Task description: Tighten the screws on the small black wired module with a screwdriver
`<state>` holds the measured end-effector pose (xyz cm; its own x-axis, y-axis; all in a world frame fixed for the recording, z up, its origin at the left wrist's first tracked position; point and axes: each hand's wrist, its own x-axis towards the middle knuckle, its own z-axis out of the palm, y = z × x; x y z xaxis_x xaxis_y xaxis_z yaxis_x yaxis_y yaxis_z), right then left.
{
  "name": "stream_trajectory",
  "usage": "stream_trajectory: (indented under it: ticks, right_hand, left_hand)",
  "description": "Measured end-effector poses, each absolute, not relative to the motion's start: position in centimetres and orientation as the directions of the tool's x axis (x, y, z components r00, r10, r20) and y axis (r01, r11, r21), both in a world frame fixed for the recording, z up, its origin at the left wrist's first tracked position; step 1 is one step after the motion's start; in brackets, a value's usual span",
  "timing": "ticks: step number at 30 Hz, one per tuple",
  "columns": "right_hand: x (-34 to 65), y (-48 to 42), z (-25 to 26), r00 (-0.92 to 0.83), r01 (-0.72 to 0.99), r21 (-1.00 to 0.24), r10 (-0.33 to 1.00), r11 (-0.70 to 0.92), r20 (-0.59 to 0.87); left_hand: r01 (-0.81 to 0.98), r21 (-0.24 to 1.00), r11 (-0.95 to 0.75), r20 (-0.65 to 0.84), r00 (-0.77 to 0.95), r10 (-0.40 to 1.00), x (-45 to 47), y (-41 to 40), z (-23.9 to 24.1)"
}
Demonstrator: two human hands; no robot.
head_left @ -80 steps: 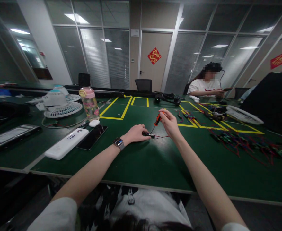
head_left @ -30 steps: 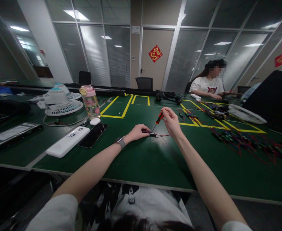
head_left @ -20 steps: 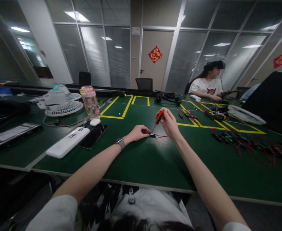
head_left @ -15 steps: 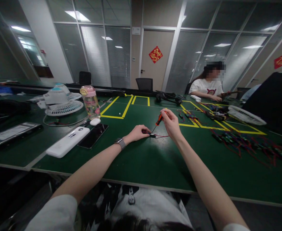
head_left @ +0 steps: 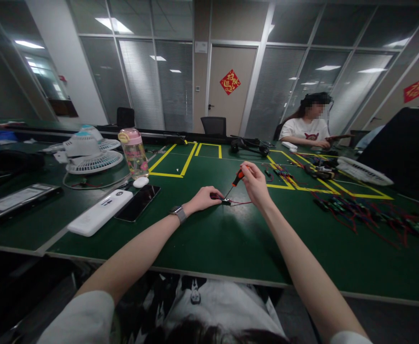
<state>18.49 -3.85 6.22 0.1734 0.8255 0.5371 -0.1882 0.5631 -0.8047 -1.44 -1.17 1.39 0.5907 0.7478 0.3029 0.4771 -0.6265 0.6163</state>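
Though near, phone apart from hands

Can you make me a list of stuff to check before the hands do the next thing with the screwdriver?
1. Right hand holding the screwdriver by its handle: ok.
2. Screwdriver tip down at the small part: ok.
3. Tip sitting properly in a screw: cannot tell, too small to see.
4. Left hand at the small part: ok, its fingers are at the left end. Firm grip: cannot tell.
5. Red wire out of the tip's way: ok, it runs off to the right.
6. Bottle away from both hands: ok.
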Motion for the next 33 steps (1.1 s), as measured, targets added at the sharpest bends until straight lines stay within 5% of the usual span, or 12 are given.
stream_trajectory:
  ticks: [8, 15, 24, 33]
  right_hand:
    - [18.89, -3.59, 5.94, 0.072, -0.235, -0.822, 0.853, 0.518, 0.517]
    - [18.83, -3.43, 5.77, 0.143, -0.121, -0.803, 0.811, 0.583, 0.567]
    - [19.34, -3.17, 5.6, 0.109, -0.245, -0.819, 0.854, 0.52, 0.509]
    - [19.48, -3.4, 5.97, 0.159, -0.194, -0.832, 0.853, 0.52, 0.496]
  left_hand:
    - [0.46, 0.643, -0.612, 0.303, 0.582, 0.755, -1.36, -0.88, 0.99]
    - [0.462, 0.647, -0.606, 0.292, 0.584, 0.757, -1.4, -0.98, 1.16]
    - [0.451, 0.658, -0.603, 0.289, 0.588, 0.755, -1.47, -1.14, 1.29]
    - [0.452, 0.654, -0.607, 0.302, 0.58, 0.756, -1.38, -0.75, 0.76]
